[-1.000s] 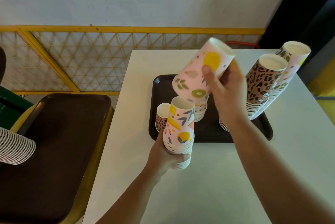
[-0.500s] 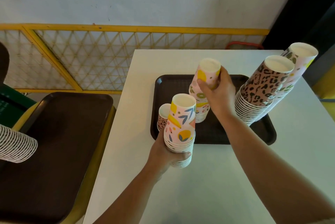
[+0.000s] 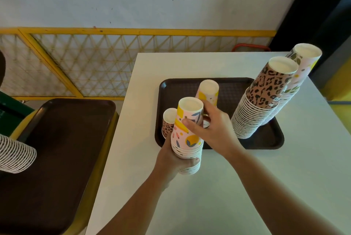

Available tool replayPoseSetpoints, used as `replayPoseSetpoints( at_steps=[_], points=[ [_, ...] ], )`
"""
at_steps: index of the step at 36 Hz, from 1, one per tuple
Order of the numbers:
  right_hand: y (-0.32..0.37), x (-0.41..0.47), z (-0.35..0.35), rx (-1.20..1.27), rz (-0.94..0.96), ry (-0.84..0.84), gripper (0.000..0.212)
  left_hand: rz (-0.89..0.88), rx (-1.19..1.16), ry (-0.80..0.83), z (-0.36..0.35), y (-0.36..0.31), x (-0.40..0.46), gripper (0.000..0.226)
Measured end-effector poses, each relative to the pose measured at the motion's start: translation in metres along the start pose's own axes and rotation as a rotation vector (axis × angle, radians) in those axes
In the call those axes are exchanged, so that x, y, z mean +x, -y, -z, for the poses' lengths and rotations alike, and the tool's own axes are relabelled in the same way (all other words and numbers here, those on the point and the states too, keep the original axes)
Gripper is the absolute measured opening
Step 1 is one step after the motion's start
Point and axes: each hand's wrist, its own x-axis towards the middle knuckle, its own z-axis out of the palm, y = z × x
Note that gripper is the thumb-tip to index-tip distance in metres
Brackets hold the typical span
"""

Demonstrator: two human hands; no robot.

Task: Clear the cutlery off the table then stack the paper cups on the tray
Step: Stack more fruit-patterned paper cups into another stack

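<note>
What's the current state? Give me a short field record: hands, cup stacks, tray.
left hand: grips the lower part of a floral cup stack, held at the tray's near edge
right hand: grasps the top cup of that stack
tray: dark brown, on the white table
on tray: leopard stack, tall floral stack behind it, short floral stack, small leopard cup
cutlery: none visible
</note>
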Motion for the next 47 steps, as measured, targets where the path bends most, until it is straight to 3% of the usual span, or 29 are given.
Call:
replayPoseSetpoints(
  at_steps=[7, 12, 16, 21, 25, 33, 40, 47],
  points=[
    [0.005, 0.002, 0.005, -0.005, 0.037, -0.092, 0.034, -0.001, -0.003, 0.023, 0.001, -0.002, -0.003, 0.099],
    [0.012, 0.015, 0.014, -0.002, 0.064, -0.141, 0.039, 0.016, 0.009, 0.01, 0.002, 0.002, -0.003, 0.094],
    [0.024, 0.035, 0.028, 0.095, 0.046, -0.241, 0.028, 0.037, -0.003, -0.018, 0.003, 0.005, -0.002, 0.096],
    [0.033, 0.063, 0.049, 0.188, 0.089, -0.47, 0.036, 0.042, -0.005, -0.026, 0.004, 0.007, 0.0, 0.094],
    [0.028, 0.082, 0.053, 0.079, 0.126, -0.556, 0.051, 0.038, -0.013, -0.017, 0.004, 0.007, 0.0, 0.093],
    [-0.012, 0.083, 0.037, -0.118, 0.054, -0.5, 0.053, 0.045, -0.021, -0.014, 0.005, 0.005, 0.001, 0.098],
    [-0.012, 0.057, 0.027, -0.086, 0.059, -0.479, 0.077, 0.045, -0.039, -0.017, 0.004, 0.006, 0.003, 0.096],
    [-0.001, 0.015, 0.003, -0.052, 0.005, -0.08, 0.067, 0.035, -0.042, -0.013, 0.0, 0.002, 0.003, 0.092]
  ],
)
